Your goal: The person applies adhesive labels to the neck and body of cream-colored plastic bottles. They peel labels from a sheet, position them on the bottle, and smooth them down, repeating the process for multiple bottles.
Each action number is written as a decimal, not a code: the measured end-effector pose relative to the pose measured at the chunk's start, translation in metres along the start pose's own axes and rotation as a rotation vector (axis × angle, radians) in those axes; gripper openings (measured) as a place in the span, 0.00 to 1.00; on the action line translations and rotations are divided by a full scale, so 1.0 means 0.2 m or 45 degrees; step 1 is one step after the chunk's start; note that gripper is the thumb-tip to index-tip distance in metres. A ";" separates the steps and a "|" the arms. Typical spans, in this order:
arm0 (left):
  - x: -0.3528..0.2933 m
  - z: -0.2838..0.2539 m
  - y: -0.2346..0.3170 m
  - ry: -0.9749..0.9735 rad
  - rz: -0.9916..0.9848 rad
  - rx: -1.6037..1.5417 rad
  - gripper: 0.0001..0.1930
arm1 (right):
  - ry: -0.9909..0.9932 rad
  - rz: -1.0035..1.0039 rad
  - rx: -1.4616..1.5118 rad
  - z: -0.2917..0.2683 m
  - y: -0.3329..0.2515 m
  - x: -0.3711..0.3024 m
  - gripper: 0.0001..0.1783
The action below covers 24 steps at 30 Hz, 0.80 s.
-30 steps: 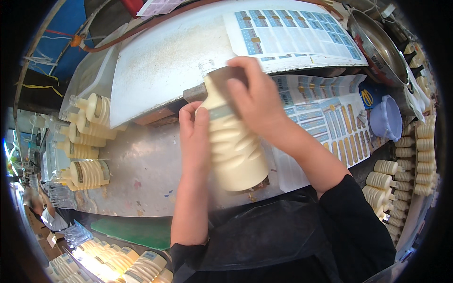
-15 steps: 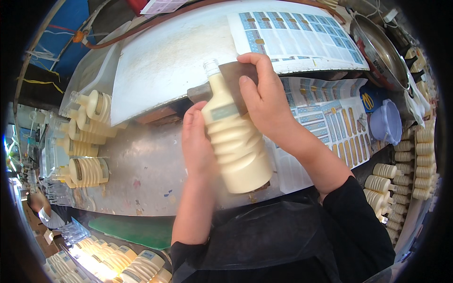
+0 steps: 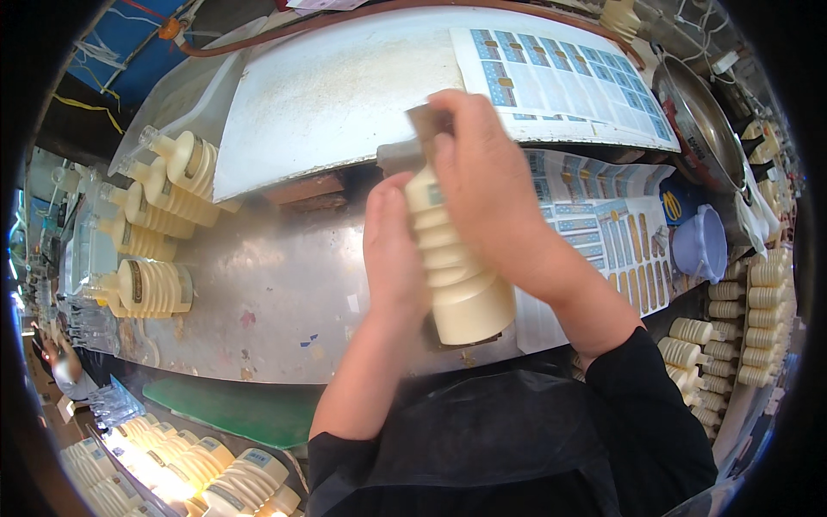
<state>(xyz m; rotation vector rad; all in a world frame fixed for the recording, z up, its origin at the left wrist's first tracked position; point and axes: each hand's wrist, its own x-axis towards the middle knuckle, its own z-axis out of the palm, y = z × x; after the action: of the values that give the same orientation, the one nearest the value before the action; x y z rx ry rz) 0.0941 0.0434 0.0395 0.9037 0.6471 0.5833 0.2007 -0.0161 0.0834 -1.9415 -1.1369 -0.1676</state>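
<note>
A cream bottle [image 3: 469, 302] with ridged sides lies tilted in front of me, its base toward me. My left hand [image 3: 394, 250] is closed along its left side, fingertips at the shoulder. My right hand [image 3: 487, 172] pinches a flat brown piece [image 3: 424, 121] over the neck end and hides much of the upper bottle. Part of a blue-grey label [image 3: 433, 195] shows on the bottle's shoulder. A grey block [image 3: 398, 157] sits behind the neck. Both hands are slightly blurred.
Label sheets lie on the white board [image 3: 319, 112] and on the metal table [image 3: 258, 319]. Several cream bottles [image 3: 155, 289] stand at the left, more in racks at lower left and right. A lilac bucket [image 3: 699, 244] and a large pan [image 3: 702, 121] are at right.
My right hand with the brown piece has turned and now covers the bottle's neck and upper part. The view has shifted a little, and the bottle appears farther right.
</note>
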 end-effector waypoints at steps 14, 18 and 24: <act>0.11 -0.06 -0.05 0.011 0.220 0.750 0.18 | 0.188 0.107 0.219 -0.04 0.28 -0.13 0.19; 0.09 -0.07 -0.06 -0.044 0.143 0.388 0.17 | 0.279 0.101 0.284 0.01 0.41 -0.16 0.19; 0.08 -0.08 -0.08 -0.049 0.137 0.192 0.14 | 0.279 0.093 0.274 0.00 0.42 -0.15 0.20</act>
<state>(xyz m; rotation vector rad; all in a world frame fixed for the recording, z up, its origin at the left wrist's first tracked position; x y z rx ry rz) 0.0959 0.0563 0.0148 1.0935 0.6166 0.6176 0.2480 -0.0547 0.0178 -1.7249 -0.9009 -0.2047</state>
